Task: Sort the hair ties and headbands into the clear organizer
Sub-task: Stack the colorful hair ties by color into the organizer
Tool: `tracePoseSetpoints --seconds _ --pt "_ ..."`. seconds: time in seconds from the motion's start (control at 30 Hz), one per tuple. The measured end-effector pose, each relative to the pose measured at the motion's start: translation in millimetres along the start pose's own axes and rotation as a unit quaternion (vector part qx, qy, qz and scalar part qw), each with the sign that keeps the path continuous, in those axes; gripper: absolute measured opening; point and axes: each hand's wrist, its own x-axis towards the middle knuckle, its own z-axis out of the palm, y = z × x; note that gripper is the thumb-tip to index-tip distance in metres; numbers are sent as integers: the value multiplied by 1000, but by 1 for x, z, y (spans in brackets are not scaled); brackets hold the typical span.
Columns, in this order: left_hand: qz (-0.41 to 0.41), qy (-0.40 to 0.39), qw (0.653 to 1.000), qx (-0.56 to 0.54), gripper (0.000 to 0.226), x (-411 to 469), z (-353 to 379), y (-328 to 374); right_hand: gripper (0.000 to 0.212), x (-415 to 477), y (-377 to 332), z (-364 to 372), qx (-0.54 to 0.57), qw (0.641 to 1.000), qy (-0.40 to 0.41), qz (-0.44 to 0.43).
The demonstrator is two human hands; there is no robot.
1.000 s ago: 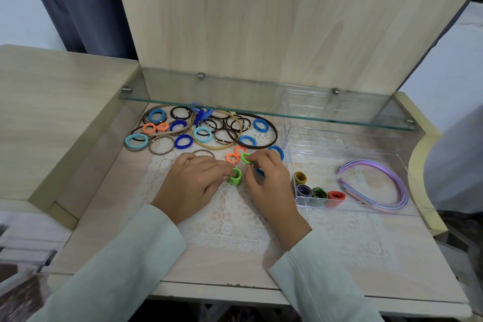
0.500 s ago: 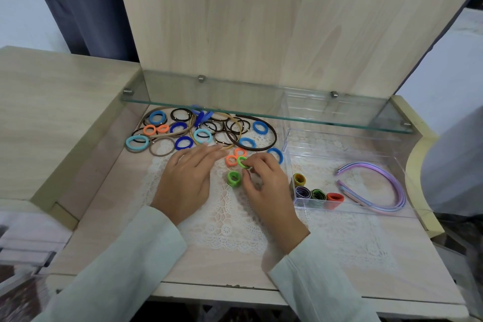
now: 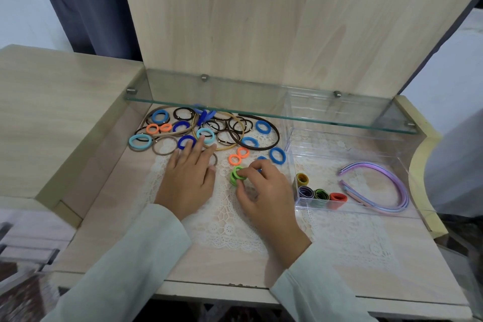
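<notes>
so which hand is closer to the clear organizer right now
Right. The right hand, pinching green hair ties, sits just left of the clear organizer. The left hand lies flat on the lace mat, farther left, beyond the right hand.

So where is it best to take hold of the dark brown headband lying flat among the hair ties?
Pinch the bare right curve of the dark brown headband, probably coming from the front right, low under the glass shelf. There the thin band lies free; its left part crosses a tangle of thin dark ties. The right hand is nearest but grips green ties.
</notes>
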Motion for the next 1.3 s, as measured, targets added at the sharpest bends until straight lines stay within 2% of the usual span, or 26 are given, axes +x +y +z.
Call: tracePoseSetpoints --seconds 0.1,0.2,0.3,0.6,0.77,1.03,1.13,1.3 --pt "-5 -7 1000 4 55 0 0 0 15 -1 -2 0 -20 1000 -4 1" --pt "-3 -8 1000 3 59 0 -1 1 14 0 -3 1 -26 1000 -6 -1" --pt "-5 -16 1000 1 52 0 -1 1 16 0 -2 1 -29 999 -22 5" --pt "-7 -38 999 -20 53 2 -6 2 20 2 -4 0 -71 994 -78 17" --pt "-13 -78 996 -36 60 4 -10 0 19 7 -5 -4 -94 989 -112 18" --pt "-22 -160 986 -48 73 14 -17 -1 35 41 -11 -23 -130 937 -322 42" --pt "-41 -185 976 -104 71 19 -22 -2 35 46 -14 -26 -119 927 -352 51" --pt "-23 -138 963 -229 70 9 -26 4 27 46 -14 -24 -118 933 -336 52"
